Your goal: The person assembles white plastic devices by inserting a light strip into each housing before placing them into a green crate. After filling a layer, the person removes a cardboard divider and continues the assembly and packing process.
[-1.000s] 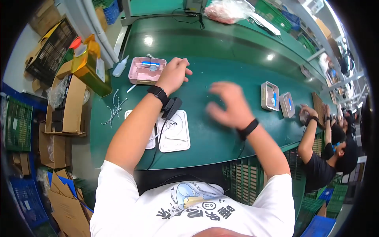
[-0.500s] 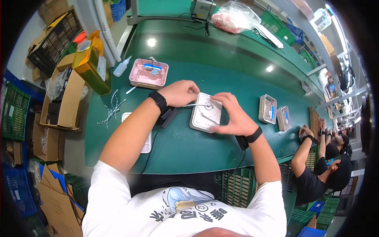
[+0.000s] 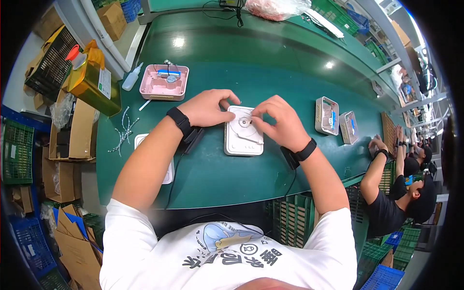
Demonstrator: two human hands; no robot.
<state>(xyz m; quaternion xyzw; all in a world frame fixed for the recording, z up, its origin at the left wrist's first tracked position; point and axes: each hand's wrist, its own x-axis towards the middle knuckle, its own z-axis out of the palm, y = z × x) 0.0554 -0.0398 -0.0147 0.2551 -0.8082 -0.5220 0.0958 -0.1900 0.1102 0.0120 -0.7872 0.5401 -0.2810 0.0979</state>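
Observation:
A white square plastic casing (image 3: 241, 146), with a round recess and a short arm-like bar on its top, lies on the green table in front of me. My left hand (image 3: 210, 107) is at its far left corner, thumb on the top and fingers bent over the far edge. Over the round centre, my right hand (image 3: 282, 122) pinches thumb and forefinger together; what sits between them is too small to make out. A pink open casing (image 3: 164, 94) with parts inside stands at the far left. White wires (image 3: 124, 131) lie nearer, beside a white flat panel (image 3: 167, 175) partly under my left forearm.
Two pale open casings (image 3: 327, 126) stand to the right. A squeeze bottle (image 3: 132, 77) and a yellow metal can (image 3: 94, 87) are at the left edge. Dark boxes with cables hang at my wrists. A co-worker (image 3: 394, 205) sits at the right; a plastic bag (image 3: 275, 8) lies far back.
My right hand has gone from gripping the casing's right side to pinching over its centre. The casing is turned straighter, and the white cable across it no longer shows.

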